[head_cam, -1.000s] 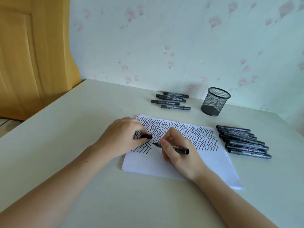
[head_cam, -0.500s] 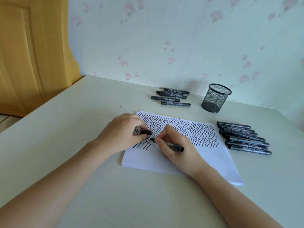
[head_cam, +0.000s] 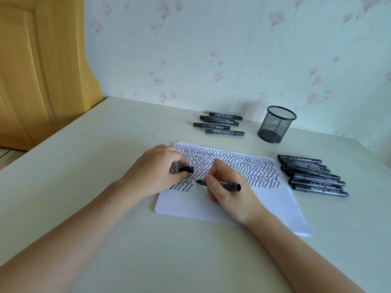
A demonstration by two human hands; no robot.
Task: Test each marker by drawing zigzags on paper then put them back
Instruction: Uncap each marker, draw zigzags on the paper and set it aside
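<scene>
- R hand (head_cam: 227,192): fingers curled round black marker (head_cam: 222,183), pen-style grip; tip down on paper (head_cam: 273,205) at lower edge of zigzag rows, back end pointing right twd camera.
- L hand (head_cam: 157,171): rests on left part of sheet, thumb + fingers pinching the marker's cap (head_cam: 186,169), cap just left of marker tip, not touching it.
- Paper lies mid-table (head_cam: 84,166), upper half packed w/ black zigzags (head_cam: 249,168); short extra rows at lower left, partly under L hand.
- Marker pile (head_cam: 313,178) just right of paper, capped, lying roughly parallel.
- 2nd group, 5 markers (head_cam: 220,123), behind paper near wall.
- Mesh pen cup (head_cam: 276,124) upright, right of that group, near wall; looks empty, can't tell for sure.
- Wood door (head_cam: 38,70) far left.
</scene>
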